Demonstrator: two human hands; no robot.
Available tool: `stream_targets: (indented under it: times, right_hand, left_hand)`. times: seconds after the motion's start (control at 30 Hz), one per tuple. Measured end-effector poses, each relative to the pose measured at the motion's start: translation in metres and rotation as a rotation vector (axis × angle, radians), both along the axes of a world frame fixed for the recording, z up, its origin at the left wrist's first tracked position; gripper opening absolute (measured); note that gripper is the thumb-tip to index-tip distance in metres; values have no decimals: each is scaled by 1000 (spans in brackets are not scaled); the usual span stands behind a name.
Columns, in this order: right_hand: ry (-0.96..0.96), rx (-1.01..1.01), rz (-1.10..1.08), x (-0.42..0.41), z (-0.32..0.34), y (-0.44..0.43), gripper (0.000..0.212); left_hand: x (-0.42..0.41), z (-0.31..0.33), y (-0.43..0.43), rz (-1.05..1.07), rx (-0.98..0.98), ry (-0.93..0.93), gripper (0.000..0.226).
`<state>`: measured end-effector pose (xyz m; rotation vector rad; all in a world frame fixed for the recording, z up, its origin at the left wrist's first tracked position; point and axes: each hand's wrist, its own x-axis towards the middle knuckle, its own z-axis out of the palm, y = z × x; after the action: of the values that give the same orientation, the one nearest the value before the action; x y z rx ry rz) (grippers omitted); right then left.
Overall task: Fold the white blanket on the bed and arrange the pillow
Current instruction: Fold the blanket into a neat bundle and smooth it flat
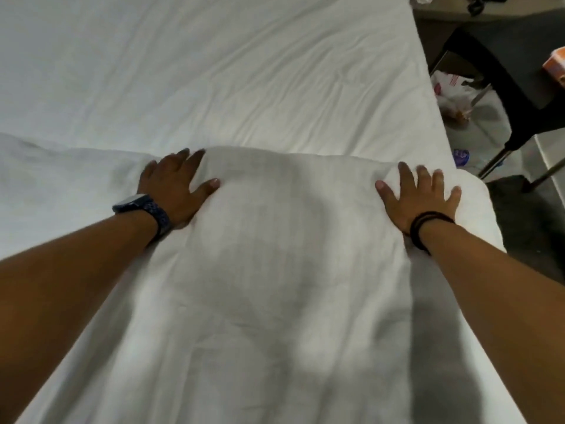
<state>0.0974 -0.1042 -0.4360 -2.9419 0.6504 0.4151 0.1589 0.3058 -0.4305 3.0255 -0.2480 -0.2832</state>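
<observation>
Head view shows the white blanket (275, 270) lying as a long folded panel on the bed (214, 71), running from the person's body out to a rounded far edge, with both hands flat on top near that edge. The left hand (174, 191) rests palm down with fingers spread at the panel's left side, its fingertips reaching the fold line; the right hand (419, 197) lies the same way at the right side, close to the bed's edge. Neither hand pinches any cloth: both are open and pressing, so nothing is gripped. Between the two palms the blanket puffs up slightly, which suggests a soft, padded, fairly light cloth that will sag and slide on the smooth sheet unless it is held at two points. The best hold for the next fold looks to be the two far corners just ahead of the fingertips, pinched through all layers so the stack does not shear. A smartwatch (140, 209) sits on the left wrist and dark bands (425, 228) on the right. No pillow is recognisable in view. As for containers, a white plastic bag (455, 93) lies on the floor beyond the right hand; its contents cannot be made out.
</observation>
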Motion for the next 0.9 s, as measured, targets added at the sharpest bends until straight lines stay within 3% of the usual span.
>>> stream_targets:
  times: [0.1, 0.23, 0.37, 0.47, 0.57, 0.63, 0.73, 0.77, 0.83, 0.9]
  right_hand:
    - [-263, -8, -3, 3, 12, 30, 77]
    - [-441, 75, 227, 12, 31, 100, 69]
    - [-566, 230, 366, 42, 41, 184, 70]
    - [-320, 297, 330, 68, 39, 252, 80]
    - [-18, 56, 350, 77, 28, 298, 60]
    - [-118, -81, 297, 77, 29, 303, 41]
    - [-526, -228, 104, 82, 35, 307, 32]
    - [-581, -217, 34, 84, 36, 310, 30]
    - [-378, -87, -84, 85, 26, 315, 37]
    - [-82, -22, -67, 79, 5, 318, 48]
  left_hand:
    - [8, 16, 23, 4, 7, -149, 79]
    - [24, 38, 94, 143, -3, -310, 65]
    - [48, 48, 190, 285, 92, -143, 82]
    - [55, 44, 229, 229, 173, 76, 92]
    - [63, 36, 241, 143, 277, 148, 74]
    - [76, 37, 241, 127, 201, 73, 53]
    - [96, 53, 242, 273, -203, -184, 42]
    - [99, 56, 244, 284, -309, -306, 38]
    - [94, 53, 255, 277, -399, -390, 39]
    - [79, 43, 284, 274, -289, -215, 58]
